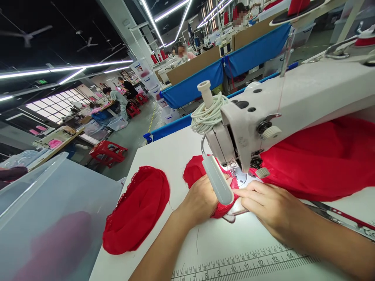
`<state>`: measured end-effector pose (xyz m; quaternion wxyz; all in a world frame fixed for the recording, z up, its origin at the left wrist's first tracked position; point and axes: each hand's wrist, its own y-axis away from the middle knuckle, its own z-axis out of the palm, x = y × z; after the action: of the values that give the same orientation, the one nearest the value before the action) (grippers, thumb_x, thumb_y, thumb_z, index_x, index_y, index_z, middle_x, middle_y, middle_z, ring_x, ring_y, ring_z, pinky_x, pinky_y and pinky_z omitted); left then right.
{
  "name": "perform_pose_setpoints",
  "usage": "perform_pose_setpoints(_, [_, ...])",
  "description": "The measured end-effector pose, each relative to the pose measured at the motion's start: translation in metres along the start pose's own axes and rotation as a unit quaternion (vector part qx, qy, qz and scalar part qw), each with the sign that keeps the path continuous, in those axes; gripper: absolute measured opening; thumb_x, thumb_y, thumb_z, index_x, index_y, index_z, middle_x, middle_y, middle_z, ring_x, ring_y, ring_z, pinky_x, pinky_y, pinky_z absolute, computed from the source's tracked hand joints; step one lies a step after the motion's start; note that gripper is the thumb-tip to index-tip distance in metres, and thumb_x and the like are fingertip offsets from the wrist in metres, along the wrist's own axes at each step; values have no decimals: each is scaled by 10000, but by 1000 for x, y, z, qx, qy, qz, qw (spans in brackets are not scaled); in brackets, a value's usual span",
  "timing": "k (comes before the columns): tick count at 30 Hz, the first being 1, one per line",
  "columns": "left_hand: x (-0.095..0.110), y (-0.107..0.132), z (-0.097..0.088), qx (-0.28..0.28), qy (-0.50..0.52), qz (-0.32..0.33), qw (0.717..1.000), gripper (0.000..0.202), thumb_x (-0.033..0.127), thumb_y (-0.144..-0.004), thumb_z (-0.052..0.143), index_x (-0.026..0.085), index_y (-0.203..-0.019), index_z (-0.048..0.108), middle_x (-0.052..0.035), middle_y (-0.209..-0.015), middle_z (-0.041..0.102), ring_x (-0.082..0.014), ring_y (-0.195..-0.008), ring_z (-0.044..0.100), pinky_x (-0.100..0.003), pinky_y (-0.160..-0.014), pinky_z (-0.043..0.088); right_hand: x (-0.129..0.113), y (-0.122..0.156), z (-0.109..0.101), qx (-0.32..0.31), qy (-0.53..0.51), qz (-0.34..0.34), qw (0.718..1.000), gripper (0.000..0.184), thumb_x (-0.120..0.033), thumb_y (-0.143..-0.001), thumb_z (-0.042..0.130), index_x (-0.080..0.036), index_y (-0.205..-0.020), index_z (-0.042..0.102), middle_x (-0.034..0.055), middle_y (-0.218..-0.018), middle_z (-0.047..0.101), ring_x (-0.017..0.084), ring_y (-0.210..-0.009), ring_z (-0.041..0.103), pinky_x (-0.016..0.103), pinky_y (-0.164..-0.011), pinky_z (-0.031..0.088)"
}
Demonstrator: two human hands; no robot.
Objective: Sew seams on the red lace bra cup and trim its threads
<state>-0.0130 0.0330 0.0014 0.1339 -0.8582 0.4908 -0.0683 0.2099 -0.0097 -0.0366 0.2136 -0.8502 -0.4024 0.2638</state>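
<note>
A small red fabric piece with lace trim (195,171) lies under the needle area of a white sewing machine (307,93). My left hand (202,197) bends over this piece and holds it beside the presser foot, its fingers partly hidden by a grey lamp head (218,179). From the right, my right hand (269,205) reaches in with the index finger extended and the other fingers curled. Its fingertips hold the fabric's near edge, just in front of the needle plate (241,177). Another red lace-edged piece (137,210) lies flat to the left.
Larger red fabric (325,160) lies beneath the machine arm. Scissors (342,214) rest by my right forearm. A ruler scale (240,267) runs along the near tabletop. At left stands a translucent plastic bin (96,191); behind are a red stool (108,153) and people at other tables.
</note>
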Motion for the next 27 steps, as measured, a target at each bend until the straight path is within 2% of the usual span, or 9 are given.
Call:
perform_pose_setpoints(2, [0, -1, 0, 6, -5, 8, 1000, 327, 210, -962, 444, 67, -1235, 553, -172, -1157, 661, -242, -1056, 642, -385, -874, 569, 0, 1, 1, 5, 1, 2, 1000, 427, 77, -628, 412, -169, -909, 618, 76, -1040, 690, 217, -905, 563, 318, -698, 457])
perform_pose_setpoints(9, [6, -9, -8, 4, -22, 17, 1000, 295, 234, -958, 460, 36, -1129, 597, -199, -1092, 669, -247, -866, 673, -391, -741, 576, 1, -3, 0, 25, 26, 7, 999, 423, 81, -613, 409, -182, -870, 618, 57, -963, 703, 196, -861, 571, 292, -678, 441])
perform_pose_setpoints(13, [7, -8, -8, 4, -26, 6, 1000, 316, 177, -965, 407, 48, -1208, 561, -206, -1138, 655, -257, -969, 665, -393, -800, 566, 1, -5, -5, 6, 39, 5, 999, 396, 77, -606, 419, -176, -840, 614, 56, -997, 708, 203, -837, 566, 305, -659, 435])
perform_pose_setpoints(16, [7, -6, -6, 4, -21, 1, 1000, 340, 228, -961, 433, 67, -1240, 541, -200, -1147, 655, -268, -1009, 653, -412, -829, 560, 0, -6, -8, 6, 49, 8, 999, 364, 85, -597, 417, -173, -782, 596, 56, -999, 709, 201, -809, 559, 306, -641, 432])
perform_pose_setpoints(21, [11, -4, -2, 48, -48, -21, 997, 334, 122, -926, 365, 109, -1180, 581, -147, -1094, 679, -239, -1003, 637, -427, -878, 541, -1, -8, -9, -4, 53, 11, 999, 398, 83, -624, 416, -157, -849, 640, 72, -966, 711, 218, -822, 581, 316, -643, 457])
perform_pose_setpoints(24, [16, -4, -7, 62, -60, -55, 995, 284, 138, -903, 400, 120, -1078, 622, -133, -1007, 675, -254, -979, 618, -457, -889, 522, 1, -8, -11, -9, 53, 14, 998, 449, 76, -693, 401, -153, -987, 651, 75, -993, 708, 224, -876, 600, 327, -684, 482])
perform_pose_setpoints(27, [21, -1, -17, 28, -49, -113, 992, 237, 164, -908, 394, 143, -860, 625, -105, -852, 641, -223, -825, 602, -376, -727, 525, 2, -7, -14, 21, 70, 22, 997, 402, 42, -788, 380, -131, -1043, 637, 115, -1059, 693, 230, -943, 612, 335, -739, 492])
